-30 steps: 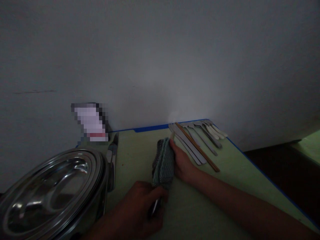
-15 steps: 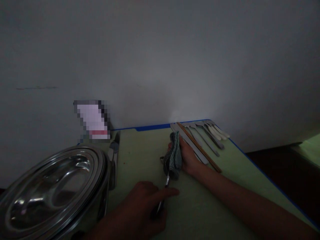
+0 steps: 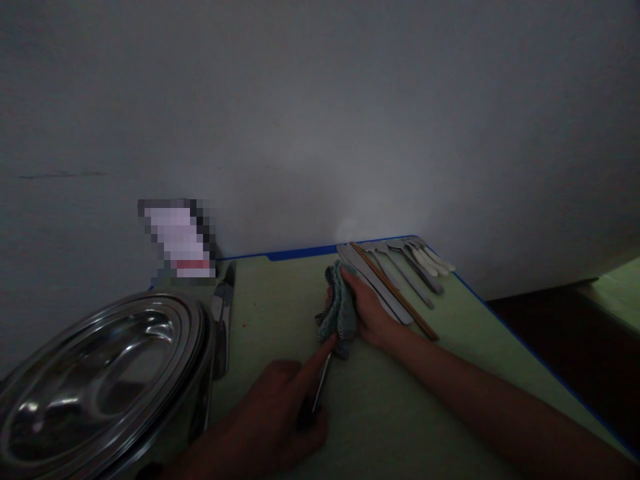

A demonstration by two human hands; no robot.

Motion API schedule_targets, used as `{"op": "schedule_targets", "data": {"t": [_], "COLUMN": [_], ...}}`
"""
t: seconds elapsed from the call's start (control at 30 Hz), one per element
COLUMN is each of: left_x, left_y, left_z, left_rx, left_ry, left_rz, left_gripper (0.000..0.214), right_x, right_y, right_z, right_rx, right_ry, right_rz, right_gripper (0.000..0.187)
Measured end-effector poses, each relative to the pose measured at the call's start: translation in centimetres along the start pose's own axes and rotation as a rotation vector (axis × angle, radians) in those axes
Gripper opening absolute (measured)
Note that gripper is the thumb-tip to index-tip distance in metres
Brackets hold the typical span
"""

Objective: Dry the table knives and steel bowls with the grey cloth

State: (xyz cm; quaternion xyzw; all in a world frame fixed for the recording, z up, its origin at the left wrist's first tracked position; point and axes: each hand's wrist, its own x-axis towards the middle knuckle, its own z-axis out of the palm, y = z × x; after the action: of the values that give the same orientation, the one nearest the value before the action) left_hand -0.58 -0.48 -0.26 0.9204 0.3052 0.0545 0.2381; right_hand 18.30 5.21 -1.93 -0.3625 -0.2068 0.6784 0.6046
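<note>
My left hand point(image 3: 280, 407) is closed round the near end of a slim metal piece of cutlery point(image 3: 323, 383), with the index finger stretched along it to the lower edge of a cloth. My right hand point(image 3: 367, 310) grips that grey-green checked cloth point(image 3: 340, 310), which is folded round the far end of the cutlery. The cloth hides that end, so its kind cannot be made out. Just beyond my right hand lie flat-bladed knives point(image 3: 383, 293) and a pair of wooden chopsticks point(image 3: 400, 297).
Oval metal trays point(image 3: 100, 373) are stacked at the left, with knives point(image 3: 223, 320) beside them. Spoons point(image 3: 410, 277) and white-handled cutlery point(image 3: 435, 259) lie at the far right of the pale green table point(image 3: 270, 313). A blurred phone-like object point(image 3: 175, 233) leans against the wall.
My left index finger has moved up from beside the cutlery to touch the cloth's lower edge. The cloth has turned slightly in my right hand. The whole view has shifted a little.
</note>
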Motion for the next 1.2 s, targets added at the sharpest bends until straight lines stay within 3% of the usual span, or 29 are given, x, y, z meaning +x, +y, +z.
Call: {"op": "schedule_targets", "data": {"t": [0.2, 0.4, 0.63, 0.9, 1.2], "left_x": [0.08, 0.07, 0.17, 0.16, 0.21], "left_y": [-0.19, -0.29, 0.00, -0.08, 0.08], "left_z": [0.09, 0.40, 0.07, 0.10, -0.08], "left_rx": [-0.018, -0.010, -0.023, -0.028, -0.019], "left_ry": [-0.001, 0.020, 0.004, 0.008, -0.022], "left_rz": [0.029, 0.105, -0.009, 0.028, -0.016], "left_gripper": [0.074, 0.078, 0.088, 0.084, 0.083], "right_x": [-0.27, -0.44, -0.37, -0.44, -0.05], "right_y": [-0.09, -0.17, -0.04, -0.18, 0.13], "right_z": [0.33, 0.44, 0.26, 0.51, 0.10], "right_rx": [-0.072, -0.110, -0.079, -0.073, -0.094], "right_ry": [0.039, 0.030, 0.013, 0.033, 0.040], "right_rz": [-0.027, -0.042, -0.029, -0.021, -0.035], "right_gripper": [0.025, 0.027, 0.029, 0.024, 0.034]}}
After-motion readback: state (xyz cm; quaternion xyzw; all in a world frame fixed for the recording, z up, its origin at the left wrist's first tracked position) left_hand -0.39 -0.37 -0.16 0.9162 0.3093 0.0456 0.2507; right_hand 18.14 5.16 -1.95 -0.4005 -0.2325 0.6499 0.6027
